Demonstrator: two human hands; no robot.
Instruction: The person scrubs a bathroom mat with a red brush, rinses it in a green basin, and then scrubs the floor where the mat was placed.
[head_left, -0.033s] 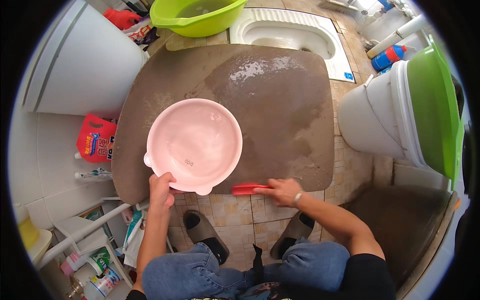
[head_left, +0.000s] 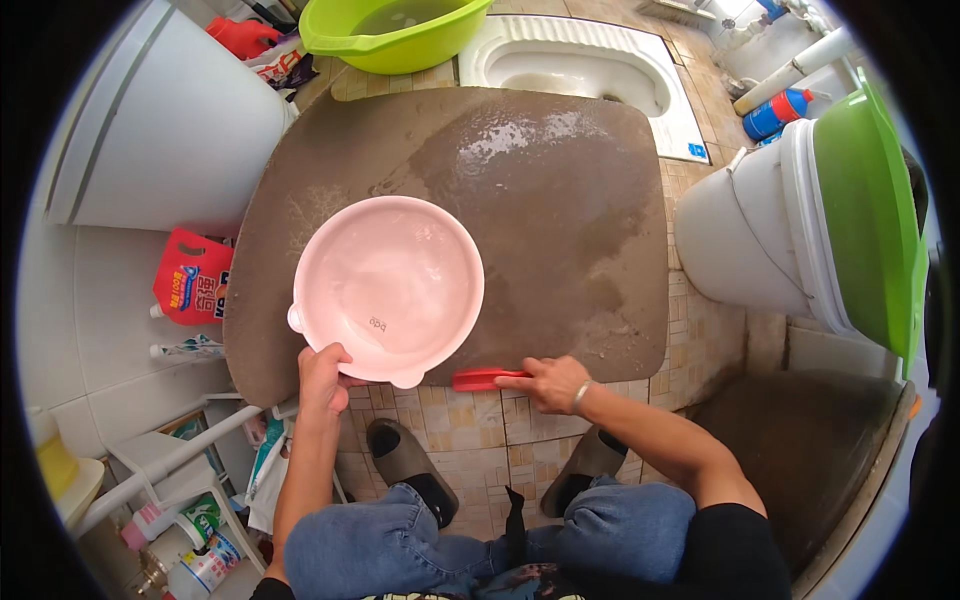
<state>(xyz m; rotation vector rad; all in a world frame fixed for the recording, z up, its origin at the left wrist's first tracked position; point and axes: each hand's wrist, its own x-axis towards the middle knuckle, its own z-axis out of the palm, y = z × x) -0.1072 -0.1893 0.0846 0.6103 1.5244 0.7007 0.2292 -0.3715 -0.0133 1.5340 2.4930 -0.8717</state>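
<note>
Left hand grips the pink basin by its near-left rim; basin sits over the left part of the brown board, resting or raised, cannot tell. Right hand closed round a red tool, at the board's near edge, apart from basin. Step, as judged: steadying basin, tool ready. Bringing tool to basin would call for a leftward reach, rim held firm.
</note>
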